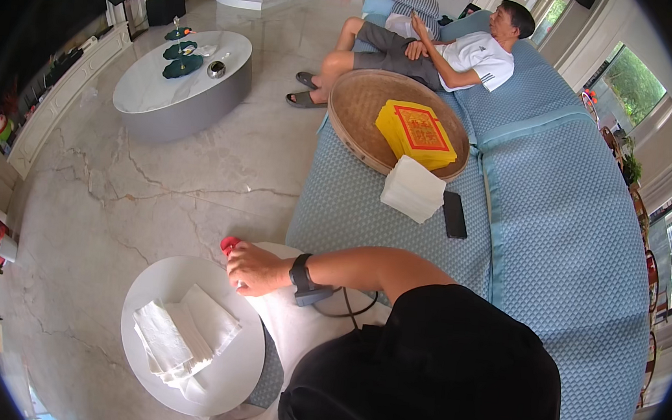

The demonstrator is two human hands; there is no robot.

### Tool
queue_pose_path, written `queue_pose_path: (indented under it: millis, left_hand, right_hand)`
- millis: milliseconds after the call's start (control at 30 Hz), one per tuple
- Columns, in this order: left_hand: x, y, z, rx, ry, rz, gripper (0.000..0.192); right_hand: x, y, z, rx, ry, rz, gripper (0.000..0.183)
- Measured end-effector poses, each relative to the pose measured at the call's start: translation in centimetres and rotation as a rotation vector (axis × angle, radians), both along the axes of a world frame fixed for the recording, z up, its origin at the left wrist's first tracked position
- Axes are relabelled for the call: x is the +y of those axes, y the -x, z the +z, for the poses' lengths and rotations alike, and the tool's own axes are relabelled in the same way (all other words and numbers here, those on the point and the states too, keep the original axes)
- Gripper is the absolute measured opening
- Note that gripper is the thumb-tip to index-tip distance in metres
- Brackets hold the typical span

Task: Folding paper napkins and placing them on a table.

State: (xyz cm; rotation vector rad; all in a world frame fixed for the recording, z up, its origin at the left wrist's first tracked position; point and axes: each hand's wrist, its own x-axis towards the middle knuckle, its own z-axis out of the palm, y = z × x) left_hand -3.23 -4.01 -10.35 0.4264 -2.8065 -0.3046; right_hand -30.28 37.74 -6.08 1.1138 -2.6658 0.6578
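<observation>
My right hand (255,270) is over my knee in pale trousers (286,318), beside a round white stool top (140,366). Its fingers are curled around a small red object (229,245), mostly hidden by the hand. A bit of white shows under the fingertips; I cannot tell if it belongs to the same object. On the stool top lie two overlapping stacks of folded white paper sheets (163,335). A black band with a dark device (312,295) and a cable is on my right wrist. My left hand is not clearly in view.
On the blue quilted sofa (349,193) rest a round woven tray (358,117) with yellow-and-red printed paper (419,130), a white paper stack (411,189) and a black phone (455,214). A person (472,61) sits beyond. An oval table (224,53) stands across the floor.
</observation>
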Motion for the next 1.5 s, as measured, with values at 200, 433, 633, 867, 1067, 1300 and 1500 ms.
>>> queue_pose_path:
  millis: [200,433,633,867,1067,1300,1500]
  left_hand:
    - [-0.6,-0.3,-0.8,-0.043,0.039,0.026,0.022]
    - [0.8,0.2,1.1,-0.058,0.007,0.053,0.021]
    - [0.9,0.1,1.5,-0.034,-0.006,0.057,0.018]
    - [0.9,0.2,1.3,-0.094,-0.016,0.094,0.019]
    - [0.4,0.0,0.5,-0.1,-0.067,0.123,0.02]
    - [2.0,0.5,2.6,-0.112,-0.15,0.191,0.02]
    - [1.8,0.2,2.6,-0.073,-0.051,0.108,0.017]
  right_hand:
    - [-0.2,0.0,0.3,0.01,-0.012,0.001,0.01]
    - [-0.1,-0.1,0.2,0.004,-0.02,-0.008,0.007]
    - [-0.2,-0.1,0.3,0.008,-0.01,-0.007,0.006]
    - [0.0,-0.2,0.4,0.017,0.002,-0.004,0.006]
    - [-0.1,0.1,-0.2,-0.002,0.038,0.017,0.009]
    - [-0.1,-0.1,0.1,-0.025,0.065,0.008,0.007]
    - [-0.2,-0.2,0.0,-0.034,0.043,0.006,0.009]
